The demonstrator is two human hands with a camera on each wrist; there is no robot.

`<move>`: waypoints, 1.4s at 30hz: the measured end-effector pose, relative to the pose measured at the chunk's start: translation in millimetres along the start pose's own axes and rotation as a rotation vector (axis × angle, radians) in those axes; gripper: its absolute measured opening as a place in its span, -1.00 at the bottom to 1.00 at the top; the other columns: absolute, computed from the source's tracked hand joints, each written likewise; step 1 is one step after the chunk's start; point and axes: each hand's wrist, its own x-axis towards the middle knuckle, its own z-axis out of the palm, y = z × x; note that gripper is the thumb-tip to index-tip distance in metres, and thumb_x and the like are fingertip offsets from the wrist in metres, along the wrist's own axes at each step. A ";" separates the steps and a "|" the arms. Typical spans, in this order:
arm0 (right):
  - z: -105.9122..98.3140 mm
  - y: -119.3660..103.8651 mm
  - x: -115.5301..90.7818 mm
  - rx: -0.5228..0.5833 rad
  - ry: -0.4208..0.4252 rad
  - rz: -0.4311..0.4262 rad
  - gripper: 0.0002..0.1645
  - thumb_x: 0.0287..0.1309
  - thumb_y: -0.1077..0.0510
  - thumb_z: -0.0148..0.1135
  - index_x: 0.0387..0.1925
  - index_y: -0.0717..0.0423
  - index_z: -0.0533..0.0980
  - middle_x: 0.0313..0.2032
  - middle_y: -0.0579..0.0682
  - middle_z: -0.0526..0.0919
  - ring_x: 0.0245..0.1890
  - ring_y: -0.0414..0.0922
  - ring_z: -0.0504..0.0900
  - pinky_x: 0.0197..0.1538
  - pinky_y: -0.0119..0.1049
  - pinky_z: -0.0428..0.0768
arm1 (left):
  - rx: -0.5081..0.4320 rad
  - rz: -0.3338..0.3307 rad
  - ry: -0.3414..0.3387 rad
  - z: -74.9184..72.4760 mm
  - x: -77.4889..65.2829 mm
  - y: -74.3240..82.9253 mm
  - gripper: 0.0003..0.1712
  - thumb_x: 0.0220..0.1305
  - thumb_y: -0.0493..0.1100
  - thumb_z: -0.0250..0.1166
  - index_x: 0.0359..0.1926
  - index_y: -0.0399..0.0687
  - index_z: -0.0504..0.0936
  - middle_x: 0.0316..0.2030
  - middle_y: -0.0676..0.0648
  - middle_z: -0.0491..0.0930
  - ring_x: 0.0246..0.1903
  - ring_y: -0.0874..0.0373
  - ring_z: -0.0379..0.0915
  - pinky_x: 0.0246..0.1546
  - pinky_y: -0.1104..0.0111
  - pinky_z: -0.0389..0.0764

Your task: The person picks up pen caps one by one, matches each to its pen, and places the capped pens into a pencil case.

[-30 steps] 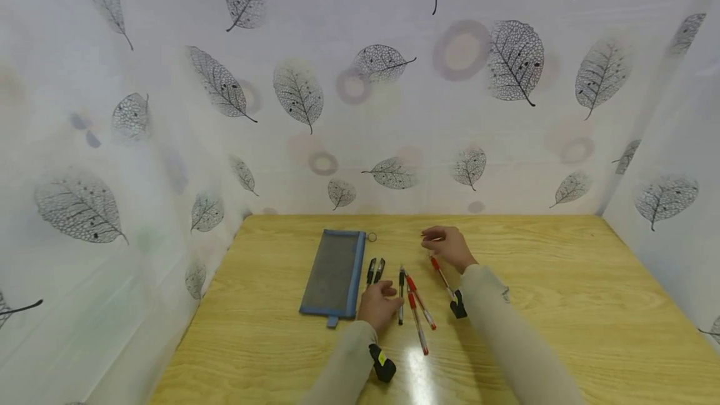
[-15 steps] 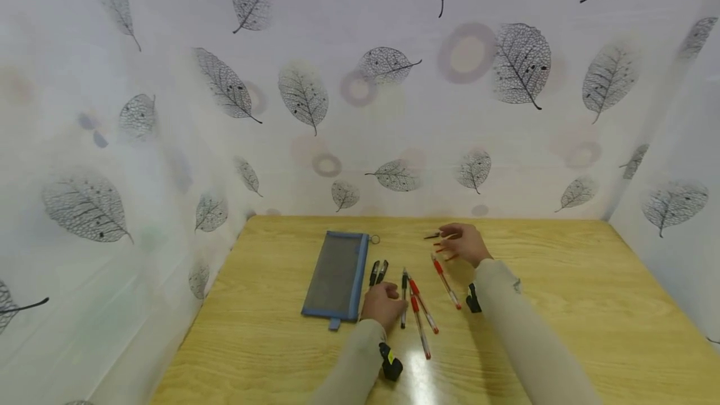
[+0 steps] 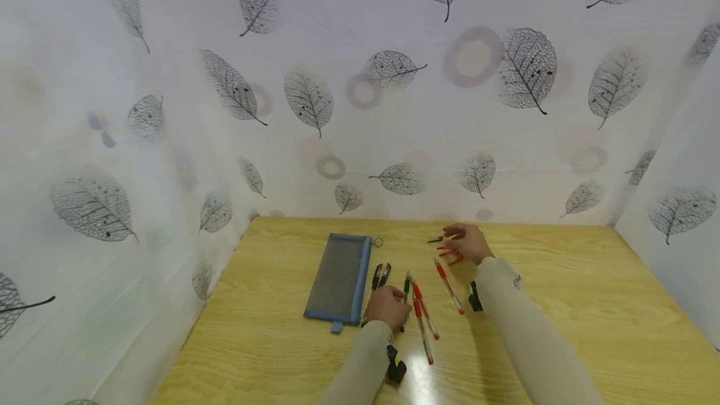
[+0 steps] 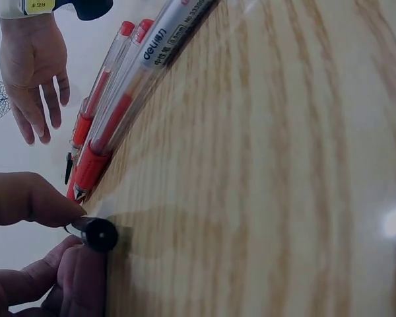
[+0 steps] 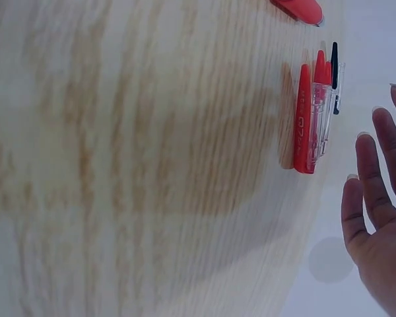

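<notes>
My left hand (image 3: 388, 306) pinches a black pen (image 4: 100, 235) between thumb and fingers; in the left wrist view its dark round end faces the camera. In the head view the pen's black grip (image 3: 407, 284) shows ahead of the fingers. My right hand (image 3: 469, 242), fingers extended and holding nothing, hovers at the back beside the red pen caps (image 5: 304, 125). A black cap (image 5: 334, 66) lies just beyond them. A red pen (image 3: 449, 285) lies on its own nearer me, and more red pens (image 3: 423, 332) lie right of my left hand.
A grey mesh pencil pouch (image 3: 339, 280) with blue edging and a key ring (image 3: 379, 242) lies to the left. Black pens (image 3: 381, 275) lie between it and my left hand. A leaf-patterned sheet (image 3: 416, 130) rises behind and beside the wooden table (image 3: 590, 305).
My right hand has moved right, and red and black caps have come into view on the table beside it. The left hand has closed in on the black pen.
</notes>
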 end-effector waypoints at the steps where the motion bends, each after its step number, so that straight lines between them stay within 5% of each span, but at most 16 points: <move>1: 0.3 0.0 0.3 -0.006 -0.003 -0.002 -0.55 0.25 0.37 0.17 0.16 0.46 0.42 0.07 0.40 0.50 0.06 0.29 0.48 -0.03 0.06 0.57 | 0.013 0.007 -0.001 -0.5 -0.4 0.2 -0.85 0.02 -0.19 0.46 -0.34 -0.04 0.68 -0.43 0.07 0.59 -0.46 0.17 0.48 -0.47 0.25 0.55; 19: 2.2 8.7 12.5 -0.103 -0.182 -0.073 -0.51 0.38 0.31 0.01 0.26 0.48 0.29 0.26 0.45 0.29 0.26 0.37 0.26 0.18 0.19 0.38 | -0.127 0.012 -0.045 -9.6 -1.0 -3.1 -0.80 0.07 -0.22 0.40 -0.23 -0.14 0.67 -0.40 0.04 0.59 -0.42 0.19 0.51 -0.42 0.27 0.58; 24: 5.0 11.3 15.8 -0.162 -0.222 -0.081 -0.50 0.37 0.31 0.02 0.27 0.45 0.29 0.27 0.43 0.29 0.25 0.36 0.28 0.12 0.14 0.45 | -0.135 0.016 -0.059 -12.7 -3.2 -2.2 -0.77 0.09 -0.24 0.39 -0.19 -0.18 0.66 -0.37 0.00 0.62 -0.39 0.17 0.53 -0.41 0.26 0.59; 30: 6.6 10.9 17.3 -0.161 -0.280 -0.067 -0.47 0.38 0.29 0.03 0.29 0.47 0.25 0.29 0.45 0.25 0.11 0.30 0.47 -0.23 -0.14 0.63 | -0.138 0.013 -0.063 -14.1 -2.3 -3.1 -0.77 0.09 -0.24 0.39 -0.18 -0.17 0.67 -0.37 0.01 0.62 -0.39 0.17 0.52 -0.41 0.26 0.58; 34: 8.2 12.8 19.0 -0.179 -0.272 -0.066 -0.46 0.37 0.27 0.05 0.28 0.47 0.27 0.28 0.47 0.25 0.05 0.29 0.51 -0.33 -0.16 0.64 | -0.131 -0.005 -0.060 -13.4 -0.6 -3.8 -0.76 0.08 -0.22 0.40 -0.18 -0.15 0.67 -0.38 0.03 0.61 -0.39 0.18 0.52 -0.41 0.27 0.58; 42: 10.4 14.5 18.9 -0.304 -0.137 -0.049 -0.54 0.28 0.28 0.14 0.17 0.42 0.43 0.08 0.40 0.51 0.01 0.29 0.53 -0.01 0.12 0.54 | -0.126 -0.008 -0.059 -11.5 -0.1 -4.9 -0.77 0.06 -0.23 0.40 -0.20 -0.15 0.68 -0.38 0.02 0.59 -0.38 0.17 0.50 -0.41 0.26 0.57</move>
